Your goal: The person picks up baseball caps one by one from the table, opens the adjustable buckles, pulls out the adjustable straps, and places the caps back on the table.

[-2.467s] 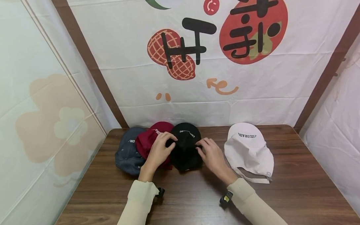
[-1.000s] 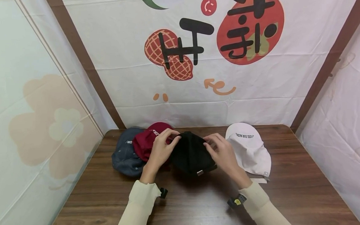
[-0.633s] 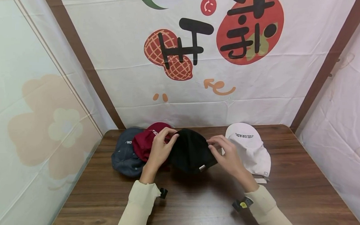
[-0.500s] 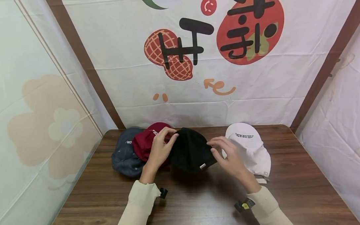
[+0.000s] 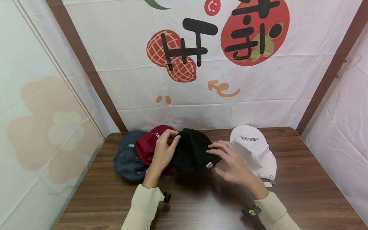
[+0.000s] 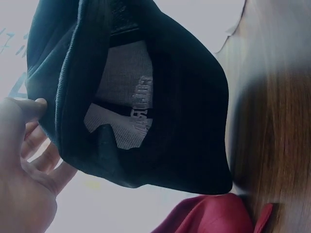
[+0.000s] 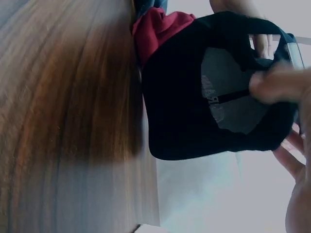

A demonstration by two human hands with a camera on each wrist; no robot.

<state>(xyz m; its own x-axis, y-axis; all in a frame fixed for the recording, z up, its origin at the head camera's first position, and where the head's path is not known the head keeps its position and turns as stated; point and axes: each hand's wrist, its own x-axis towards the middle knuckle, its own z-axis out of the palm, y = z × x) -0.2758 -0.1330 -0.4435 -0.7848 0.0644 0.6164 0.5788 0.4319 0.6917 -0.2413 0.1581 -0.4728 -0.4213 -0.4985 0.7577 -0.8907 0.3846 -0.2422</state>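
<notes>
Black cap (image 5: 193,156) pinched at its edge, the left hand (image 5: 162,149) has it just to its right, opening (image 6: 127,65) turned toward the wrists; the right hand (image 5: 234,165) touches its other side, though whether it grips I cannot tell. Just beside the left hand sits a maroon cap (image 5: 147,148); beyond the right hand, a white cap (image 5: 263,161). Only the wrist views show lettering (image 6: 142,102) inside.
</notes>
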